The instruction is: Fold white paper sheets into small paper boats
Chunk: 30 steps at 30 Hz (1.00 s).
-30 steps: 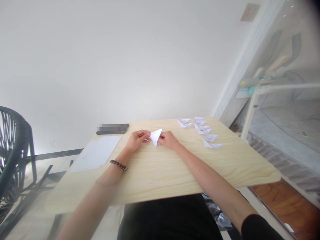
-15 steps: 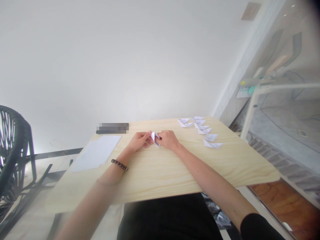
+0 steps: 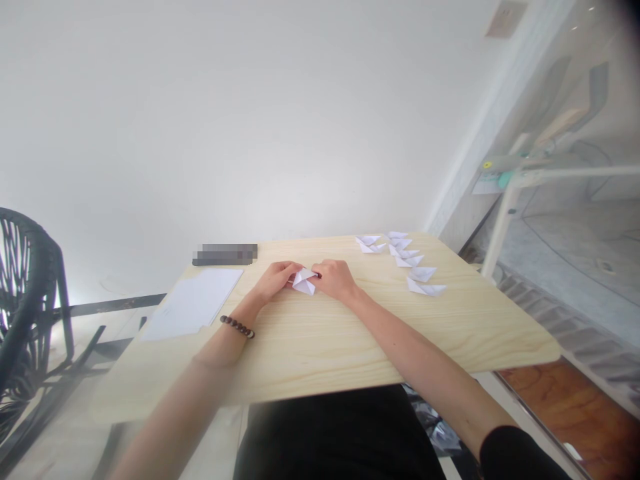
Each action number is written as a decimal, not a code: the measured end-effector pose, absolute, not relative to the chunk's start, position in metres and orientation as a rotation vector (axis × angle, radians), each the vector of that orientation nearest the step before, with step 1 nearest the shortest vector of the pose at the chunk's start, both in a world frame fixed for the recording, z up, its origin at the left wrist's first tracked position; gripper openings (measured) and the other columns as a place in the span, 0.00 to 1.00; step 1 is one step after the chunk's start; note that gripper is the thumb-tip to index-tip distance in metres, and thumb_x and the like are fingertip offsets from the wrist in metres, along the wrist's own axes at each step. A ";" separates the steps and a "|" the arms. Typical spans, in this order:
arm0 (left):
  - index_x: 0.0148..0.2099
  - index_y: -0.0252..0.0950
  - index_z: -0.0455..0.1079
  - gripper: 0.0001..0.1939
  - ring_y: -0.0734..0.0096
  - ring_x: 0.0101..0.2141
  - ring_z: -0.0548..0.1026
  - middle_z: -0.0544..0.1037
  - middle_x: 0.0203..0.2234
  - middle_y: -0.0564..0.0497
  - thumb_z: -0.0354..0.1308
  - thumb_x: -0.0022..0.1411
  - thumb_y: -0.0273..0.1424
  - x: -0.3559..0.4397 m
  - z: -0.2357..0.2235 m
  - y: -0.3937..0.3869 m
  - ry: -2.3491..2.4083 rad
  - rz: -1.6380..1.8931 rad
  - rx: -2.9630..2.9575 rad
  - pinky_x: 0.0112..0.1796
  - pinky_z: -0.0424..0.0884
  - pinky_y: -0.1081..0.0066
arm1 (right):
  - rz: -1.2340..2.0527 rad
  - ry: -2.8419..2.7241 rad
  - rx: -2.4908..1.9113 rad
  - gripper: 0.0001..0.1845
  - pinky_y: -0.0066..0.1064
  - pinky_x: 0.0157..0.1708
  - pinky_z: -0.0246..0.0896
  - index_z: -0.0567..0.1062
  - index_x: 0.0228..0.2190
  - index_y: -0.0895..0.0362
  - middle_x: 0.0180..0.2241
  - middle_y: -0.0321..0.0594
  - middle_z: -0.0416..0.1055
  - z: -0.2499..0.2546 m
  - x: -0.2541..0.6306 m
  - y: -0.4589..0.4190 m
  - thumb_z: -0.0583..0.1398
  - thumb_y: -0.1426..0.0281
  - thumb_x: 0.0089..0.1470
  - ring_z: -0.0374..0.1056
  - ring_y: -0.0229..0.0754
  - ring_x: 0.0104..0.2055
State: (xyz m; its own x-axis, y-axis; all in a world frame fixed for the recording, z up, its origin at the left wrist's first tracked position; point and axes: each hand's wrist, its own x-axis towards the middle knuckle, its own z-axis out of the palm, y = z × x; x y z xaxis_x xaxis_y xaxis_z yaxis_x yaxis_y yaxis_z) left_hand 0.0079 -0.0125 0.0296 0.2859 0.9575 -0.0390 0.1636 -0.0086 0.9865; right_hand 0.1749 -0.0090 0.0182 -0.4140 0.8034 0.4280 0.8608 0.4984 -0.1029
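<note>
Between my hands, just over the middle of the table, is a small piece of folded white paper (image 3: pixel 304 282) with creased, pointed flaps. My left hand (image 3: pixel 274 279) grips its left side with thumb and fingers. On the other side my right hand (image 3: pixel 336 279) is closed, pinching the paper's right point; a small dark spot shows by its fingertips, too small to make out. Several folded white paper boats (image 3: pixel 407 258) stand in loose rows to the right of my right hand.
A stack of white paper sheets (image 3: pixel 193 303) lies on the left of the wooden table (image 3: pixel 320 353). Behind it sits a dark, pixelated long object (image 3: pixel 225 255). A wall rises at the far edge; a woven chair (image 3: pixel 33 287) is left, a white metal frame (image 3: pixel 503 220) right.
The folded paper has gone from a wide upright triangle to a smaller, lower shape with its flaps opened out. Both hands stay nearly in place while their fingers shift around it.
</note>
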 end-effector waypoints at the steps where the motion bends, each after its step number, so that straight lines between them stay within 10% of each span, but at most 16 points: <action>1: 0.35 0.30 0.71 0.18 0.68 0.31 0.71 0.75 0.28 0.47 0.55 0.49 0.40 0.008 0.029 -0.012 1.111 0.908 1.429 0.32 0.68 0.69 | -0.174 -2.329 -1.375 0.14 0.27 0.25 0.43 0.74 0.24 0.56 0.24 0.39 0.71 0.019 0.175 -0.009 0.52 0.63 0.50 0.64 0.37 0.28; 30: 0.30 0.31 0.70 0.20 0.77 0.23 0.64 0.69 0.21 0.53 0.57 0.47 0.46 0.002 0.025 -0.008 1.134 0.894 1.475 0.25 0.57 0.75 | 0.058 -2.298 -1.215 0.11 0.26 0.26 0.43 0.70 0.24 0.56 0.23 0.36 0.70 0.020 0.180 -0.011 0.51 0.67 0.50 0.61 0.35 0.26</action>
State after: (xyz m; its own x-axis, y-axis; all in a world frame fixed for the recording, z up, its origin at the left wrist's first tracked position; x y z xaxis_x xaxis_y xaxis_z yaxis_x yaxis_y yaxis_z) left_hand 0.0022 -0.0082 0.0254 0.2786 0.9600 -0.0281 0.1972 -0.0285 0.9799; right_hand 0.1803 -0.0108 0.0198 -0.4516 0.7783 0.4362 0.7553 0.5937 -0.2774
